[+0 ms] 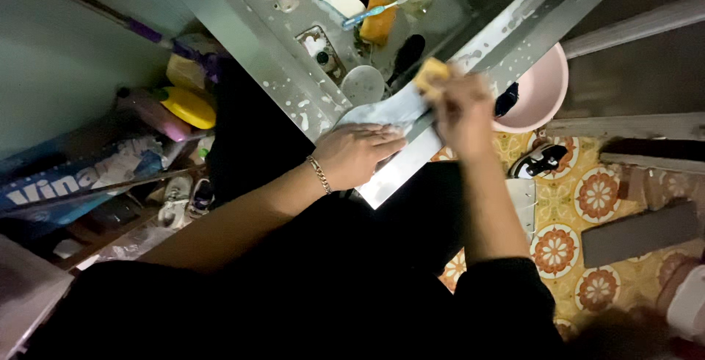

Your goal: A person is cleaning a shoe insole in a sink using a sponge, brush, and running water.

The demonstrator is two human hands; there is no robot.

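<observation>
Two hands at counter edge: left hand flat, fingers together, pinning grey cloth; right hand clamped on yellow sponge. Suds seen on counter; scrubbing judged underway, rinse left.

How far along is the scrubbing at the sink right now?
Soapy foam already spots the steel sink edge, so washing is under way. In hand: the left hand presses a pale cloth flat on the edge while the right hand rubs it with a yellow sponge. Left: suds remain unrinsed; the pink basin sits beside.
</observation>
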